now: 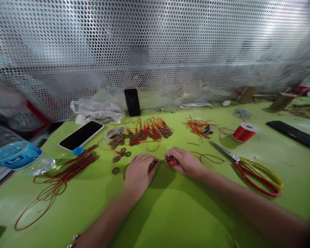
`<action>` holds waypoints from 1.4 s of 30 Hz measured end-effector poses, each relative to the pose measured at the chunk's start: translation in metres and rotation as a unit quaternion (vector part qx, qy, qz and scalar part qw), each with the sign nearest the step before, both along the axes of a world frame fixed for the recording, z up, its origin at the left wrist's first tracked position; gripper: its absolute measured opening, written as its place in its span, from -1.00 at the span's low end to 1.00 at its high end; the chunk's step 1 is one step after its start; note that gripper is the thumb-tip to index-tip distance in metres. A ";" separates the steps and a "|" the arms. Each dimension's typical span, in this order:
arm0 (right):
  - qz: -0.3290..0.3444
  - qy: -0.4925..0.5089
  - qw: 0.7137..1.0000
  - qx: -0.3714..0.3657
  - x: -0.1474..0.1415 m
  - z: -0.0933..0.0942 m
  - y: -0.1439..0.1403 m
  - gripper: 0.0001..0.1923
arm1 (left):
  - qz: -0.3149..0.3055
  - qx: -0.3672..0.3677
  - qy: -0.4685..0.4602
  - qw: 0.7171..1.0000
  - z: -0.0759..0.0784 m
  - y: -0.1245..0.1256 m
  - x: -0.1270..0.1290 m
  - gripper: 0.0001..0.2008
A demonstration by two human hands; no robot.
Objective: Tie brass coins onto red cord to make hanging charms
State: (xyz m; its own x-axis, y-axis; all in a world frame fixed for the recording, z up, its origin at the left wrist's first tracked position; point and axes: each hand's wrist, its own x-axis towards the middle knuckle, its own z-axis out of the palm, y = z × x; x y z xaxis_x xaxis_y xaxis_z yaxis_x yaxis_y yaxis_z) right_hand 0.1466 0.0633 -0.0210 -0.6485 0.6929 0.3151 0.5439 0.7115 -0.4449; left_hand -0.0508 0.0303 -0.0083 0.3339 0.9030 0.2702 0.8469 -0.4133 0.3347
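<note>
My left hand [141,172] is closed, pinching a thin red cord [125,168] whose loop shows beside the wrist. My right hand [187,162] grips a red lighter [172,161] with a black top, pointed towards the left fingertips. Between the two hands a short end of cord sticks out; whether a flame burns there I cannot make out. Left of my hands lie several loose round coins [123,151] with holes. Beyond them is a heap of coins tied with red cords [151,132]. Another red cord [212,157] curls out past my right hand.
Scissors [248,168] and a red thread spool [245,132] lie right, near cord scraps [198,126]. At left are a plastic bottle [18,155], a white-edged phone [81,135] and a corded coin bundle [77,163]. Another phone [132,102] leans against the perforated metal screen [155,41].
</note>
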 end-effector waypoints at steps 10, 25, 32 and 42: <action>-0.086 -0.009 0.996 -0.034 0.003 -0.003 0.008 -0.89 | 0.031 -0.003 0.035 0.999 0.001 0.001 -0.007 -0.87; -0.244 -0.086 0.965 0.031 0.058 -0.005 0.042 -0.86 | 0.032 0.064 0.167 0.983 0.019 -0.011 -0.001 -0.78; -0.158 0.005 0.986 -0.061 0.013 0.003 0.009 -0.85 | 0.006 0.053 0.151 0.987 0.016 0.009 0.032 -0.83; -0.097 0.287 0.911 -0.281 -0.003 0.008 -0.002 -0.87 | 0.010 0.114 0.074 0.991 0.013 -0.003 0.031 -0.92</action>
